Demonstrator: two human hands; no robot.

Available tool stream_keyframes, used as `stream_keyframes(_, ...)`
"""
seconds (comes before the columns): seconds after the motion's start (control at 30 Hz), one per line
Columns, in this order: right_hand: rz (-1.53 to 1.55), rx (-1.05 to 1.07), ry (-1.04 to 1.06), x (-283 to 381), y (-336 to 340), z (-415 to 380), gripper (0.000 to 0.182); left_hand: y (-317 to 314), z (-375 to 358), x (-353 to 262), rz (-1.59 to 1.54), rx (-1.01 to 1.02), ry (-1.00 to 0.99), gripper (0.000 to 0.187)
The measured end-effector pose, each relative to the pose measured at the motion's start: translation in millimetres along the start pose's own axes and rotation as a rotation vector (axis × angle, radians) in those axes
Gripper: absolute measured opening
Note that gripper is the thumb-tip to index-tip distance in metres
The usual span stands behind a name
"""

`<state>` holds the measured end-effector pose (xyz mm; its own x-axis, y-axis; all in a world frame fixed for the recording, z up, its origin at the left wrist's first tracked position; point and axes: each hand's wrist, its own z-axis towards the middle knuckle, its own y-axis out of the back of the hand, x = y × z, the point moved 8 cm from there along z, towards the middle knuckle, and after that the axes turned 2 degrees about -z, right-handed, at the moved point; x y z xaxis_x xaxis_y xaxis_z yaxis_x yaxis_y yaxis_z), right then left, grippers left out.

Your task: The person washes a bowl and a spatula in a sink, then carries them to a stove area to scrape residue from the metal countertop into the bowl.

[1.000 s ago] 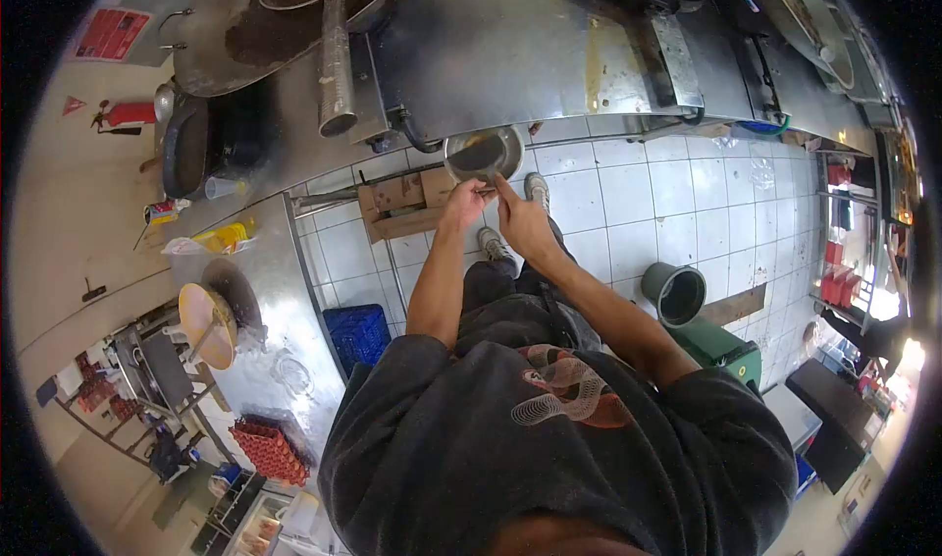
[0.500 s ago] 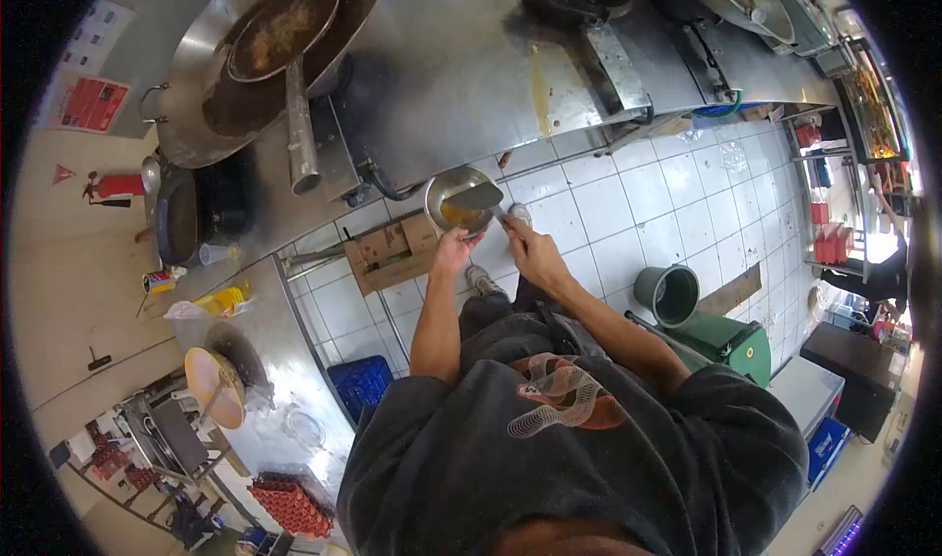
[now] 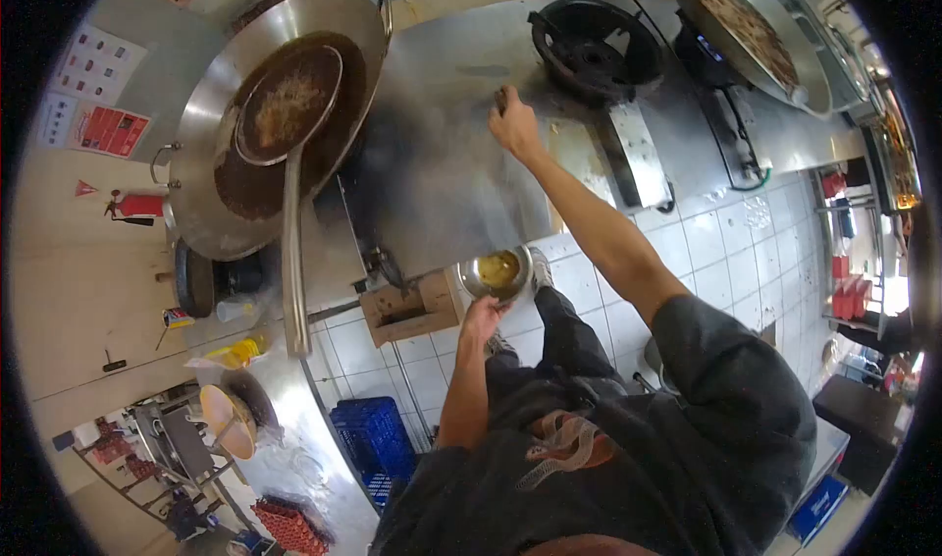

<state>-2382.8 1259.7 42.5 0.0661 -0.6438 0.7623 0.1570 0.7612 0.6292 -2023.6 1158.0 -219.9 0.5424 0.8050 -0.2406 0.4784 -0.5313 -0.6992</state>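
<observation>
A round steel bowl (image 3: pixel 469 279) with yellow contents (image 3: pixel 498 269) is in my left hand (image 3: pixel 482 318), which grips its near rim below the counter's front edge. Over the steel counter (image 3: pixel 432 154), my right hand (image 3: pixel 512 126) is closed around the dark handle of a utensil (image 3: pixel 501 99). A flat grey oval (image 3: pixel 482 70) shows just beyond it; whether it is the utensil's blade or a mark on the counter is hard to tell. The black gas burner (image 3: pixel 594 53) is to the right of this hand.
At left, a large wok (image 3: pixel 201 114) of dark liquid holds a strainer (image 3: pixel 292 232) with its handle hanging over the edge. Another filled pan (image 3: pixel 746 31) sits at upper right. A wooden box (image 3: pixel 442 296) and blue crate (image 3: pixel 368 428) are below; a side counter (image 3: pixel 285 389) is at left.
My right hand has moved up and away from the bowl, over the counter, and the utensil has left the bowl. The bowl, still in my left hand, appears lower and slightly right.
</observation>
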Motion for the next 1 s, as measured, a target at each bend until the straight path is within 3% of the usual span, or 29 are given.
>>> stream_keyframes(0.1,0.013,-0.026,0.060,-16.1,-53.9,102.0,0.037,-10.9,9.2,3.3,-0.025,-0.034,-0.035,0.028)
stream_keyframes(0.17,-0.054,0.022,0.031,-22.2,-87.1,167.4,0.034,-11.8,12.5,6.2,-0.048,-0.169,-0.023,0.029)
stream_keyframes(0.23,-0.112,0.050,0.065,-24.8,-115.0,220.6,0.031,-25.3,17.2,3.1,-0.079,-0.126,-0.045,0.035)
stream_keyframes(0.3,-0.165,0.061,0.159,-22.5,-129.1,260.3,0.029,-26.7,28.3,-0.6,-0.084,-0.093,-0.083,0.040)
stream_keyframes(0.4,-0.134,-0.039,0.095,-35.6,-138.7,302.1,0.028,-39.9,31.7,-3.1,-0.103,-0.126,-0.093,0.042)
stream_keyframes(0.47,-0.244,0.043,0.130,-51.6,-157.7,324.7,0.028,-39.0,39.8,-1.9,-0.094,-0.133,-0.104,0.042)
stream_keyframes(0.53,-0.326,0.143,0.074,-65.8,-169.6,332.3,0.027,-36.7,38.4,1.3,-0.074,-0.148,-0.088,0.041)
stream_keyframes(0.63,-0.306,0.022,0.040,-60.7,-151.6,314.1,0.028,-30.4,41.8,5.3,0.054,-0.134,-0.085,0.041)
stream_keyframes(0.67,-0.317,0.041,0.048,-58.8,-147.4,307.7,0.029,-37.1,40.1,5.0,-0.168,-0.137,-0.083,0.040)
stream_keyframes(0.73,-0.336,0.073,0.063,-53.6,-137.2,293.8,0.031,-52.1,37.3,-2.2,-0.129,-0.110,-0.129,0.030)
stream_keyframes(0.87,-0.460,0.255,0.162,-90.4,-156.9,264.6,0.035,-59.4,37.5,14.0,-0.057,-0.098,-0.086,0.025)
stream_keyframes(0.93,-0.416,0.260,0.068,-83.7,-124.6,221.8,0.035,-61.4,42.3,21.0,0.283,-0.093,-0.056,0.028)
stream_keyframes(1.0,-0.148,0.241,-0.138,-89.6,-93.7,172.4,0.037,-62.6,55.7,27.6,0.266,-0.080,-0.011,0.030)
